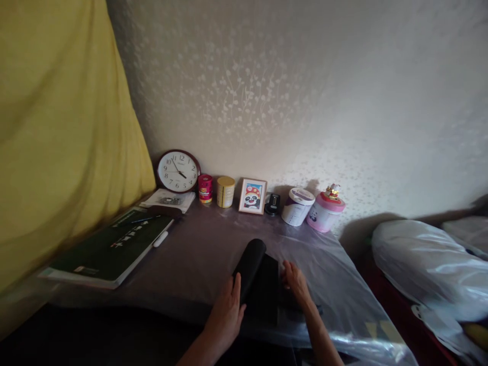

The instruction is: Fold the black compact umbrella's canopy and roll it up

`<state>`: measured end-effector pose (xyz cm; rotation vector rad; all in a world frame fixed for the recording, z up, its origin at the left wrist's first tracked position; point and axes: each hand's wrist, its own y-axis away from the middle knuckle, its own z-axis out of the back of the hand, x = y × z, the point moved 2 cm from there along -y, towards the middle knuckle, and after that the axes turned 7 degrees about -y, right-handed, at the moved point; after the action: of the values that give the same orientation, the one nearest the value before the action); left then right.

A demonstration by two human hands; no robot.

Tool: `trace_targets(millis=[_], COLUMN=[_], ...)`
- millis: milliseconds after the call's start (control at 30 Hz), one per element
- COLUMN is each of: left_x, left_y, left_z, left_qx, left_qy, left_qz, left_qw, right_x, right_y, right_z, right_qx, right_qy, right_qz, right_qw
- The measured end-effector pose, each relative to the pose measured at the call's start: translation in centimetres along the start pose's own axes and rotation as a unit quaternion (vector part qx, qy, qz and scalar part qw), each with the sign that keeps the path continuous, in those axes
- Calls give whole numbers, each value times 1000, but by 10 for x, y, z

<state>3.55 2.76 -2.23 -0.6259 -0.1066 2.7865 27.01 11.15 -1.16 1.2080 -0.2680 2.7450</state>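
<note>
A black roll-like object (250,264) with a rounded upper end lies near the front of the table, tilted slightly. Beside it on the right is a flat black panel (270,290); whether the two are one piece I cannot tell. My left hand (224,312) grips the roll's lower left side, fingers along it and thumb toward the front. Close to the panel's right edge, my right hand (295,278) has its fingers curled together. What lies between those fingers, if anything, is hidden. A small dark item shows partly behind my right wrist.
Along the wall stand a clock (178,171), a red can (205,188), a yellow-lidded can (226,192), a framed panda picture (252,196), a black gadget (273,204), a white tub (298,207) and a pink tub (325,212). A green book (114,246) and white marker (160,239) lie left.
</note>
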Motion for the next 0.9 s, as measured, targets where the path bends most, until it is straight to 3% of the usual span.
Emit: trace_targets(millis=[100, 167, 333, 433, 600, 900], left_x=[2, 4, 10, 10, 9, 4], left_y=[1, 2, 3, 4, 5, 4], left_z=[4, 5, 2, -2, -5, 3], left_qx=[4, 19, 28, 16, 11, 24], left_qy=[28, 40, 52, 48, 51, 47], left_qz=[-5, -6, -15, -14, -10, -8], left_qw=[1000, 999, 998, 999, 999, 999], right_x=[4, 13, 29, 37, 52, 81], right_y=[23, 31, 32, 28, 21, 5], right_z=[-8, -13, -23, -26, -30, -41], right_qx=[52, 55, 16, -16, -2, 20], right_qy=[-89, -124, -70, -18, 19, -60], right_qz=[-85, -96, -68, -18, 12, 10], right_qw=[991, 986, 995, 1000, 1000, 998])
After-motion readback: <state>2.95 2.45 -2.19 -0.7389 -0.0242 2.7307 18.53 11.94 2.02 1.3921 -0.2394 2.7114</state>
